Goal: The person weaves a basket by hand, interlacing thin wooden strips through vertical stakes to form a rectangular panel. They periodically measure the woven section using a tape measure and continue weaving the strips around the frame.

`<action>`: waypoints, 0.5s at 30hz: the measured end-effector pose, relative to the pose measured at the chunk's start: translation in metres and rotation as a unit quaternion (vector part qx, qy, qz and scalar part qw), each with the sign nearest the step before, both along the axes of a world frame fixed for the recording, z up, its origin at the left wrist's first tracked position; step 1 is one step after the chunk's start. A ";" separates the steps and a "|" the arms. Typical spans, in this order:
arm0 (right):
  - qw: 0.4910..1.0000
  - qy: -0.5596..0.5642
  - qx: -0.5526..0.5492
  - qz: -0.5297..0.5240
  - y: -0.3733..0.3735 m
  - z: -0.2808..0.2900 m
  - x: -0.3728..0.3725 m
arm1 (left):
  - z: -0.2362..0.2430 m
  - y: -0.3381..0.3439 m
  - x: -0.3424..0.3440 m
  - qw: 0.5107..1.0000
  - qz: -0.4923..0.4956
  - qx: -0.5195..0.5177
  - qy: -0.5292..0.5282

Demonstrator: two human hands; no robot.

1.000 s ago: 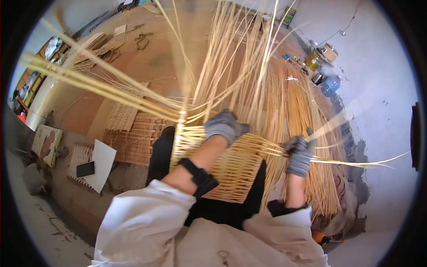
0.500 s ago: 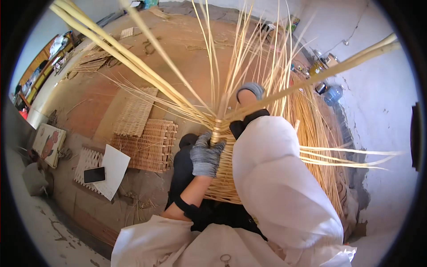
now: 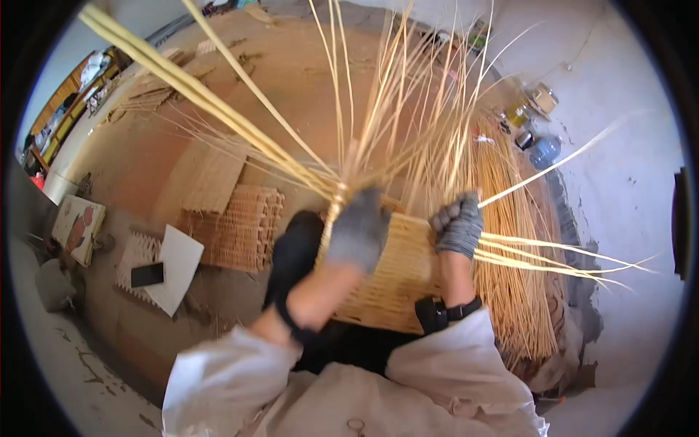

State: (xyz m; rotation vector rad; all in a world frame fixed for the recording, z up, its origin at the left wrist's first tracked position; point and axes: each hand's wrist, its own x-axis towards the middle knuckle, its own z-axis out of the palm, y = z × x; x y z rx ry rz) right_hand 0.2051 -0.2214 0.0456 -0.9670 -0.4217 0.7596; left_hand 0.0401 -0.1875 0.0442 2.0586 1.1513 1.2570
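Observation:
A partly woven wicker panel [image 3: 397,273] of pale willow rods lies over my lap, with long loose rods [image 3: 382,102] fanning up from its far edge. My left hand [image 3: 358,229], in a grey glove, is at the panel's far left corner beside a wrapped binding [image 3: 335,211]. Motion blurs its fingers. My right hand [image 3: 459,224], also gloved in grey, is at the panel's right side, fingers curled closed on a pale willow rod [image 3: 535,175] that sticks out to the upper right. Several rod ends [image 3: 546,255] stick out below it.
At right a thick bundle of loose rods [image 3: 510,291] lies along the wall, near a blue water jug [image 3: 545,153]. Finished woven panels [image 3: 244,226] lie on the floor at left, with a white sheet [image 3: 178,269] and a phone [image 3: 147,274] on another panel.
My right hand has come down from beyond the panel to its right side. My left hand has shifted slightly right and farther away. The thick rods that reached to the upper right have swung away.

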 end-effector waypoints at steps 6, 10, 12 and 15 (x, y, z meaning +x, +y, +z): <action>0.983 0.019 -0.054 0.176 0.010 -0.016 0.037 | -0.039 0.059 0.009 0.946 -0.117 -0.200 0.228; 0.710 -0.698 -0.092 0.018 0.093 0.038 0.025 | -0.013 0.035 0.024 0.941 0.011 -0.272 0.200; 0.494 -0.851 -0.018 -0.178 0.140 0.016 0.038 | -0.010 0.031 0.037 0.944 0.085 -0.270 0.169; 0.740 -0.650 -0.044 -0.164 0.138 0.026 0.025 | -0.007 0.048 0.020 0.930 0.014 -0.302 0.209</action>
